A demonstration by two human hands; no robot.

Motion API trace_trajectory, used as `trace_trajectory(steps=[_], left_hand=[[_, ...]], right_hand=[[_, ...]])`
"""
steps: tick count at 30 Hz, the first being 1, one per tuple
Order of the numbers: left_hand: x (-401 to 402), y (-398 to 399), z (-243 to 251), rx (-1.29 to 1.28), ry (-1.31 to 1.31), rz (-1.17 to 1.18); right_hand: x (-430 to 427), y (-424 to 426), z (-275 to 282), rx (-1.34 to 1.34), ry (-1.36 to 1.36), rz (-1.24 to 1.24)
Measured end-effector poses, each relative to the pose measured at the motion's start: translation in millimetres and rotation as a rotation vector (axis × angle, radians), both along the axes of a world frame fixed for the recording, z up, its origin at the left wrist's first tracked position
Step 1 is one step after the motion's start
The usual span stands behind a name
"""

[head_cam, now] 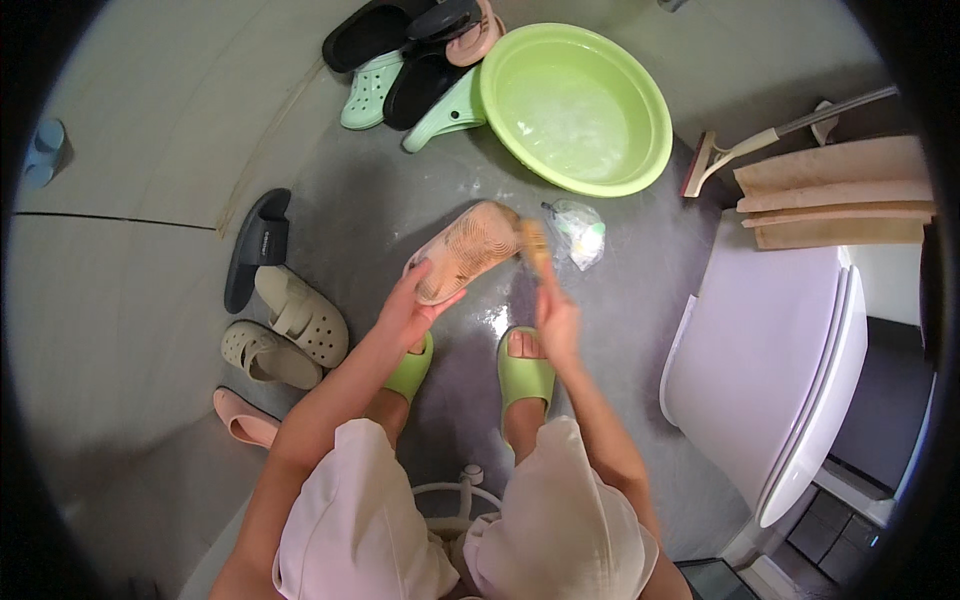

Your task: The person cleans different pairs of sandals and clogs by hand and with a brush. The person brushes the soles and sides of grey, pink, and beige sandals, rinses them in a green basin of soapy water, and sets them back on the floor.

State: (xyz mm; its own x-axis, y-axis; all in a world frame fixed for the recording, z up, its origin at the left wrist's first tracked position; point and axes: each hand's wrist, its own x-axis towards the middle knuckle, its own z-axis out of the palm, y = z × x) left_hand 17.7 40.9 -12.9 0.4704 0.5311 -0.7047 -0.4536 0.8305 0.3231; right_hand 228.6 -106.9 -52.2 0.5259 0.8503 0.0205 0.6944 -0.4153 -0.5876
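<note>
My left hand (411, 306) grips one end of a pale pink slipper (469, 251), whose ridged sole is turned up and bears brown dirt marks. In my right hand (559, 322) is a brush (535, 244) with a wooden-looking body, blurred by motion. The brush meets the slipper's far right end, or is very close to it; its bristles are hard to make out. Just right of the brush a clear plastic bag (581, 234) with something white and green inside lies on the wet grey floor (480, 420).
A green basin (652, 150) of cloudy water stands ahead, beside piled shoes including a mint clog (371, 94). At left lie a dark slide (255, 247), beige clogs (307, 315) and a pink shoe (244, 416). A squeegee (701, 165) and white toilet (765, 360) are at right.
</note>
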Motion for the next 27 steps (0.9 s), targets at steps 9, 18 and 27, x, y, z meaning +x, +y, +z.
trace_trajectory(steps=[9, 18, 27], left_hand=[[50.8, 9.1, -5.6, 0.105, -0.177, -0.21], [43.4, -2.7, -12.8, 0.16, 0.003, -0.202], [9.6, 2.7, -11.3, 0.125, 0.059, -0.09]], right_hand=[[66.6, -18.8, -39.3, -0.073, -0.076, -0.31], [55.0, -13.9, -32.6, 0.069, -0.021, -0.187], [30.3, -14.2, -28.8, 0.031, 0.008, -0.067]])
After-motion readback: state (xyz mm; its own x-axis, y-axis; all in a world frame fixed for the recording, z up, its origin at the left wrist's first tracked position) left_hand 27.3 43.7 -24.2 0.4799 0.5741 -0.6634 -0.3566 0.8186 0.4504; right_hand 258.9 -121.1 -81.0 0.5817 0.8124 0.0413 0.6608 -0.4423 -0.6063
